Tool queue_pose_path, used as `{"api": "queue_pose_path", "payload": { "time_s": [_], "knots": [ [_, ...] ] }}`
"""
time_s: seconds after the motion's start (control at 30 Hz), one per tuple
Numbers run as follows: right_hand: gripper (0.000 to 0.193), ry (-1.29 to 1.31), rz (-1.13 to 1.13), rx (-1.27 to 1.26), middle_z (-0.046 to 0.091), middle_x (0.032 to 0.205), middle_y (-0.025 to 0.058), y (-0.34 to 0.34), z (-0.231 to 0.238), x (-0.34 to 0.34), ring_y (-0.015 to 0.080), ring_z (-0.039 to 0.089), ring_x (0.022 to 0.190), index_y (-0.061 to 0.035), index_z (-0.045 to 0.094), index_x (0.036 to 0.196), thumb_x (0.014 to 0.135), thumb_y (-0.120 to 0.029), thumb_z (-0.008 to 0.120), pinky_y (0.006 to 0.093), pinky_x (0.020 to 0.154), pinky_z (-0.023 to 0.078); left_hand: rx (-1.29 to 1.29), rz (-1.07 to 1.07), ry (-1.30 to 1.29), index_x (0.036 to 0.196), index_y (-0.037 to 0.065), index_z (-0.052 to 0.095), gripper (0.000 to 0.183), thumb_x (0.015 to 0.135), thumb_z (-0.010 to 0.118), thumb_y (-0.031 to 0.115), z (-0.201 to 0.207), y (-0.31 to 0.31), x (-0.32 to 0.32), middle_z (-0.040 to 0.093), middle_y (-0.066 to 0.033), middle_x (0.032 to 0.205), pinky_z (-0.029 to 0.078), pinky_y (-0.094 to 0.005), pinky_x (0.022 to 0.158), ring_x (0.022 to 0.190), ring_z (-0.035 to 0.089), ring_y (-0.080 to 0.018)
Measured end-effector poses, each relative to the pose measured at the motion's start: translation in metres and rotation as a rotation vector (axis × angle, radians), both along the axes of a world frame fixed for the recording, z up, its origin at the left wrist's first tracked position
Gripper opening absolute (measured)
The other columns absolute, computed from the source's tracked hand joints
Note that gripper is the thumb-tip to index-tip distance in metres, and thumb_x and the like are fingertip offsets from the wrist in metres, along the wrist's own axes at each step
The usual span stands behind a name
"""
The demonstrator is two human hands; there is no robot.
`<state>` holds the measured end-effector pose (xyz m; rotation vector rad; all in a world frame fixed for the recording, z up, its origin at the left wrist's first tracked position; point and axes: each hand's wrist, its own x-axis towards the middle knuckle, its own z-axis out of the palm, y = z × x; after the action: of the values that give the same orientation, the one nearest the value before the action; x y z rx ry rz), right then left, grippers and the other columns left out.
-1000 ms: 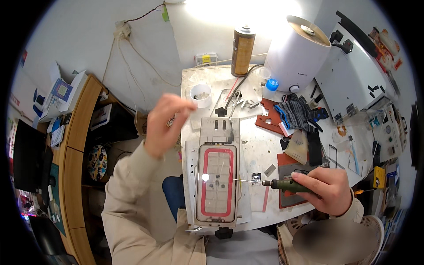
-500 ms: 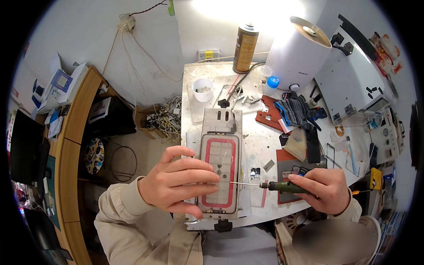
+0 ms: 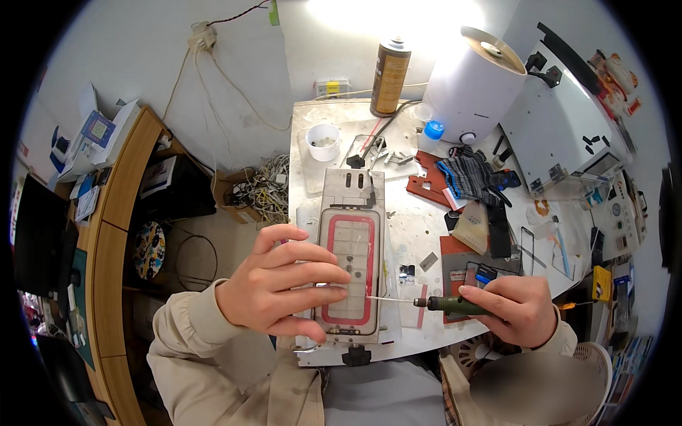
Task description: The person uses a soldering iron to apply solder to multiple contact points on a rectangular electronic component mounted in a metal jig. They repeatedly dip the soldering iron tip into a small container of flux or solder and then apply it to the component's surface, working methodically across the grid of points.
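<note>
In the head view, our right hand [image 3: 515, 312] grasps a green handheld tool [image 3: 455, 305], its thin rod [image 3: 394, 299] reaching over the red-bordered panel [image 3: 351, 243] set in the metal fixture [image 3: 354, 189] on our table [image 3: 412, 238], while our left hand [image 3: 278, 287] (released and splayed) overlaps the panel's left side.

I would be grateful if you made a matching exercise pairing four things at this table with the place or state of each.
Column one
1. Grey striped knitted glove with blue trim
2. Dark green pen-shaped tool with a thin metal shaft
3. Flat metal fixture with a red rectangular outline
4. Tall brown metal spray can

Column two
A. Partly hidden by the left hand
B. Upright, left of the white cylindrical appliance
C. Crumpled, in front of that appliance
D. Held in the right hand

Pairs: 1-C, 2-D, 3-A, 4-B
</note>
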<state>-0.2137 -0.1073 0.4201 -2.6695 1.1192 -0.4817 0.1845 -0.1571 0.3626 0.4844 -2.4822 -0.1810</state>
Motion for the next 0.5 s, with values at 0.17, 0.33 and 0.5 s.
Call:
{"api": "queue_pose_path", "payload": {
  "time_s": [0.17, 0.33, 0.5],
  "knots": [
    [0.052, 0.011, -0.010, -0.007, 0.070, 0.083, 0.0027, 0.0051, -0.0008, -0.0009, 0.0197, 0.066, 0.065, -0.0132, 0.079, 0.127, 0.076, -0.011, 0.087, 0.0345, 0.054, 0.051, -0.015, 0.008, -0.014, 0.107, 0.013, 0.081, 0.066, 0.103, 0.050, 0.071, 0.0027, 0.0001, -0.0007, 0.076, -0.0015, 0.122, 0.035, -0.0480, 0.110, 0.115, 0.065, -0.0235],
    [0.052, -0.006, -0.022, -0.031, 0.070, 0.083, 0.0043, 0.0072, -0.0046, -0.0019, 0.0215, 0.066, 0.064, -0.0110, 0.078, 0.126, 0.076, -0.011, 0.088, 0.0351, 0.054, 0.050, -0.012, 0.015, -0.011, 0.105, 0.013, 0.081, 0.067, 0.103, 0.049, 0.071, 0.0037, 0.0008, -0.0025, 0.077, -0.0014, 0.121, 0.035, -0.0482, 0.110, 0.114, 0.065, -0.0234],
    [0.053, -0.007, -0.014, -0.025, 0.071, 0.082, 0.0074, 0.0090, -0.0038, -0.0011, 0.0247, 0.066, 0.062, -0.0077, 0.077, 0.126, 0.074, -0.008, 0.089, 0.0356, 0.053, 0.049, -0.019, 0.028, -0.009, 0.104, 0.012, 0.081, 0.066, 0.102, 0.050, 0.071, 0.0088, 0.0011, -0.0046, 0.073, -0.0023, 0.121, 0.037, -0.0486, 0.108, 0.114, 0.064, -0.0243]
  ]
}}
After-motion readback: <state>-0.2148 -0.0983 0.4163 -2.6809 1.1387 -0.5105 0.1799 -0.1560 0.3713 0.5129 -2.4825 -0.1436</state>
